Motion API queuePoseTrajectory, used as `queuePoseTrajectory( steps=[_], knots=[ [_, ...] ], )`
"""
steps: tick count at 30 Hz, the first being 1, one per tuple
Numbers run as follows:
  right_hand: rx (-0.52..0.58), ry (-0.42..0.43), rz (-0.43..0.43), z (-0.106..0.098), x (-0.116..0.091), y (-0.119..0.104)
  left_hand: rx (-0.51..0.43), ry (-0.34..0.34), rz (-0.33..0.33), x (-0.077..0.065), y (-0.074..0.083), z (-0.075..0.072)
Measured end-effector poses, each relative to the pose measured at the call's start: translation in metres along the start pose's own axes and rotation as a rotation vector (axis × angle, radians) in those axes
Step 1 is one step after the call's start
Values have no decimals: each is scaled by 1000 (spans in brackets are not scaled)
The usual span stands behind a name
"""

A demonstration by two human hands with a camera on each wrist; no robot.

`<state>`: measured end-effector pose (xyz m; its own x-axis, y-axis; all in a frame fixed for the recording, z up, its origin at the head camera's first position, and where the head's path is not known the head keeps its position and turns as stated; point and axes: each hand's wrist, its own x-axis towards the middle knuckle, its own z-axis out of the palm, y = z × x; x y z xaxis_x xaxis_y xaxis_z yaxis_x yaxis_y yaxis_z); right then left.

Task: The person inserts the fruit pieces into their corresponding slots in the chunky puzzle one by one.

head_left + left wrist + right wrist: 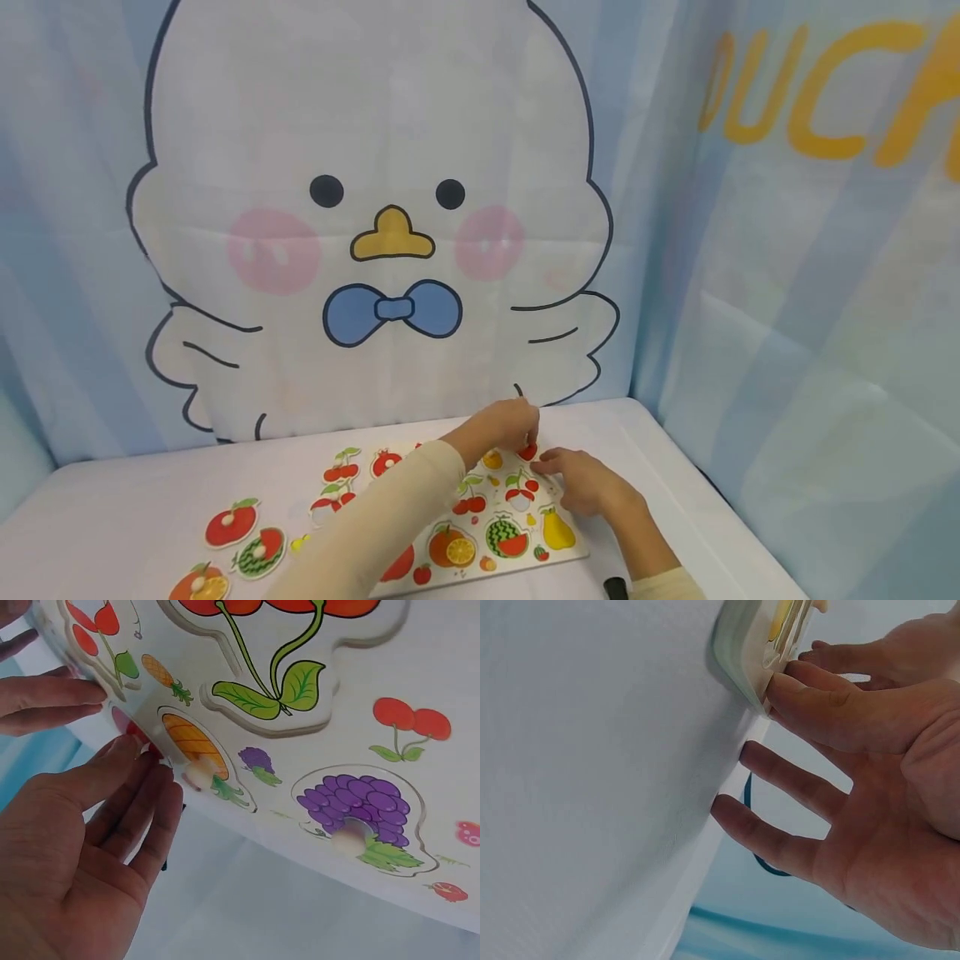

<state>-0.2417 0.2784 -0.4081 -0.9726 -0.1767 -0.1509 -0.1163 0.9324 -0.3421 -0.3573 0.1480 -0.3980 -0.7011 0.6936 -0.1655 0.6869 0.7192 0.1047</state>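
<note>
A white fruit puzzle board (pixel 525 560) lies on the table. My left hand (pixel 512 423) reaches to its far right corner, thumb and fingertips pinching a small red fruit piece (pixel 129 726) that the fingers partly hide; which fruit it is, I cannot tell. Beside that hand, a pineapple piece (pixel 193 742) and a purple grape piece (pixel 352 814) with round knobs sit in their outlines. My right hand (pixel 588 482) is at the board's right edge. In the right wrist view its thumb (pixel 787 690) touches the board's rim while the lower fingers stretch over the white tabletop.
Left of the board lie loose knobbed pieces: an apple (pixel 232 526), a watermelon (pixel 259 553), an orange (pixel 199 585) and cherries (pixel 341 468). A black object (pixel 616 588) is near my right wrist. A duck-print curtain (pixel 390 367) stands behind the table.
</note>
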Motion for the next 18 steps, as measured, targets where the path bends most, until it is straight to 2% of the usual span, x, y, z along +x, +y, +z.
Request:
queuePoseTrajectory(
  steps=[7, 12, 15, 18],
  knots=[
    [-24, -1, 13, -1, -1, 3, -42, -11, 38, -14, -2, -4],
    [-29, -4, 8, 0, 0, 2, -44, -1, 66, -18, -6, -1],
    [-27, -6, 3, 0, 0, 1, -62, -6, 61, -20, -8, 0],
    [-21, -7, 7, 0, -1, -1, -120, -15, 39, -25, -9, 1]
  ],
)
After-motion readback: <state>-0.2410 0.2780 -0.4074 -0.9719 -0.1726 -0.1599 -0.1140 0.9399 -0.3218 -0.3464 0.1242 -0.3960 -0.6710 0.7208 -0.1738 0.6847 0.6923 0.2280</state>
